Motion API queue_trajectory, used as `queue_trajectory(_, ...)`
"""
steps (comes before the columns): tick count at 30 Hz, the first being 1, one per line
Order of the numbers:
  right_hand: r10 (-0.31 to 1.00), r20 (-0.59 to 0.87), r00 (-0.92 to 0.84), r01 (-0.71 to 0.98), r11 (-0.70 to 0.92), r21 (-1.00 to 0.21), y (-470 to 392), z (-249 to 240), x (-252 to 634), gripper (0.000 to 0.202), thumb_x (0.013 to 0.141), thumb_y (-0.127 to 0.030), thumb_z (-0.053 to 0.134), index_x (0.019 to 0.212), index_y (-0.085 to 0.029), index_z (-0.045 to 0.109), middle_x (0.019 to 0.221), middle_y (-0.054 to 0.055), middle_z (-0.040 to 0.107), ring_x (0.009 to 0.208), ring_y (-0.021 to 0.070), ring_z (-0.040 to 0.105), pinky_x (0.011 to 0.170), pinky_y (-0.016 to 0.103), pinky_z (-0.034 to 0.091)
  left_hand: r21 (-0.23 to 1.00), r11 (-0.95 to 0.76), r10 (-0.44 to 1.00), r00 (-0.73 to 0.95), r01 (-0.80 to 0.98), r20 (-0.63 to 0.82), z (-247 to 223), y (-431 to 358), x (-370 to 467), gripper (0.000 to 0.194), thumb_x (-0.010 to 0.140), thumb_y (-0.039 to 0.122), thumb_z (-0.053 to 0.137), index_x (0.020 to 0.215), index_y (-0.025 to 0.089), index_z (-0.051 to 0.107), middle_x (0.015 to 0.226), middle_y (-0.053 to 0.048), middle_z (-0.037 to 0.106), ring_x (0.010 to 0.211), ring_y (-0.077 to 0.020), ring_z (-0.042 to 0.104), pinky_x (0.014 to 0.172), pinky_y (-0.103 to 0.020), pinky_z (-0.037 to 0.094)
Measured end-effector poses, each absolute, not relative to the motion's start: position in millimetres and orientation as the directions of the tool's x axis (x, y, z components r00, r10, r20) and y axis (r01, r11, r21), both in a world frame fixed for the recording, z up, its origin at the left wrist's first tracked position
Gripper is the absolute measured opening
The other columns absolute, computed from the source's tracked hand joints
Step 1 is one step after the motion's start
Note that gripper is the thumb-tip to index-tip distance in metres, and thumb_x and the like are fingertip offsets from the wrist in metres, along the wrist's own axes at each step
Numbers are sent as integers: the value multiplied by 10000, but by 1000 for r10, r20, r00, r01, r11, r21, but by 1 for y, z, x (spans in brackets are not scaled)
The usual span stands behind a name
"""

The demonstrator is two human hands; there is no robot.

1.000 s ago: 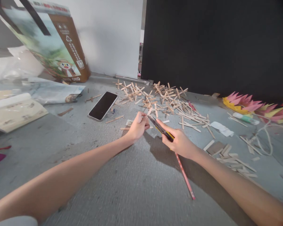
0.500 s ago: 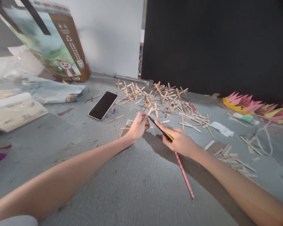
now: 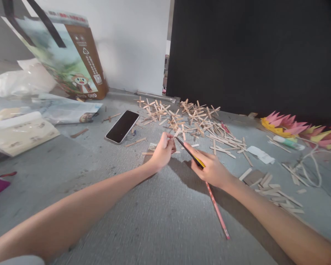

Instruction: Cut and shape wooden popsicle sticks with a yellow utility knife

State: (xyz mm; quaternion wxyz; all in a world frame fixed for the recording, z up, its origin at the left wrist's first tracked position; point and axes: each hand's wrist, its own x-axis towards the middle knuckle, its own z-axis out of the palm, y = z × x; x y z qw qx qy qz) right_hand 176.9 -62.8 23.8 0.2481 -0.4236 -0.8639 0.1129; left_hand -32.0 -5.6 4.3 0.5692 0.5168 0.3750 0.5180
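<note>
My left hand (image 3: 164, 149) is closed in a pinch near the middle of the table. What its fingertips hold is too small to make out; a pale wooden stick (image 3: 177, 132) shows just beyond them. In my right hand (image 3: 212, 167) is a slim black tool with yellow markings, apparently a utility knife (image 3: 191, 154). Its dark tip points at my left fingertips, almost touching them. Under my right hand a pink patterned pencil (image 3: 217, 211) lies on the table, its upper end hidden. Loose wooden craft sticks (image 3: 147, 153) lie beside my left hand.
Behind my hands spreads a pile of crossed craft sticks (image 3: 193, 114). A phone (image 3: 123, 127) lies left of it. More sticks (image 3: 276, 191), a glue stick (image 3: 288, 142), a white cable (image 3: 311, 162) and paper petals (image 3: 284, 125) are at right. A printed bag (image 3: 68, 59) stands back left.
The whole view has shifted slightly, with everything a little lower and further right. Both hands keep nearly the same pose, the tool's tip still at my left fingertips.
</note>
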Motion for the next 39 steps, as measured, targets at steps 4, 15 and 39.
queue_trajectory(4, 818, 303, -490, 645, 573, -505, -66, 27, 175, 637, 1005, -257, 455, 1636, -258, 367, 1199, 118, 744, 850, 215, 680, 860, 358, 561, 977, -88, 976, 177, -193, 123, 4, -6, -32, 79, 1013, 206, 460, 966, 223, 399, 647, 93, 382, 538, -81, 364, 566, -222, 300)
queue_trajectory(15, 941, 26, -339, 533, 215, -819, -73, 52, 172, 608, 1001, -317, 492, 1597, -202, 456, 684, -13, 644, 498, 125, 444, 524, 272, 400, 969, -245, 957, 171, 37, 235, -8, -7, -35, 36, 1010, 227, 459, 1029, 222, 428, 657, 65, 467, 596, -122, 440, 630, -254, 335)
queue_trajectory(39, 915, -78, -397, 144, -22, -989, -55, 44, 188, 646, 942, -239, 570, 1580, -198, 477, 561, -85, 404, 437, 85, 348, 465, 246, 304, 959, -92, 950, 266, -268, 165, -14, 0, -30, 181, 1014, 362, 498, 957, 218, 403, 652, 100, 322, 558, -83, 319, 568, -214, 312)
